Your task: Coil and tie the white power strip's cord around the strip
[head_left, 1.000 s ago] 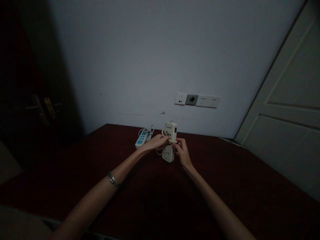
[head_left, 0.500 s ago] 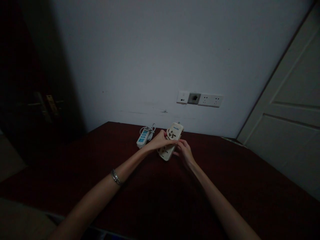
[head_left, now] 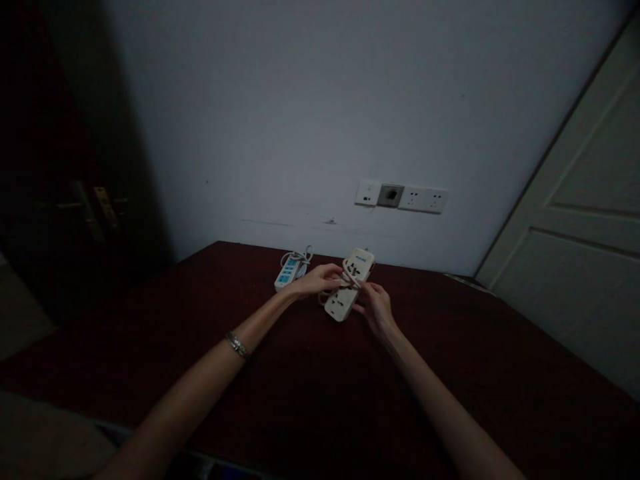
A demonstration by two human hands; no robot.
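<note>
A white power strip [head_left: 339,307] is held tilted above the dark red table, its sockets facing me. Its pale cord [head_left: 351,275] loops over the face near the middle. My left hand [head_left: 317,280] is closed at the strip's left edge, pinching the cord between thumb and fingers. On the right edge my right hand [head_left: 379,309] grips the strip, thumb by the cord and fingers partly hidden behind. A second, smaller power strip [head_left: 287,273] with blue socket faces lies just left of my left hand, its grey cord [head_left: 303,261] bundled on it.
The dark red table [head_left: 300,387] meets a pale wall [head_left: 280,133] at the back. Wall sockets [head_left: 423,199] sit above the table. A dark door with a handle [head_left: 70,205] is at left, and a white panelled door [head_left: 580,213] stands at right.
My left thumb has drawn back leftward from across the strip, uncovering the cord over its face. The strip and my right hand have shifted slightly right.
</note>
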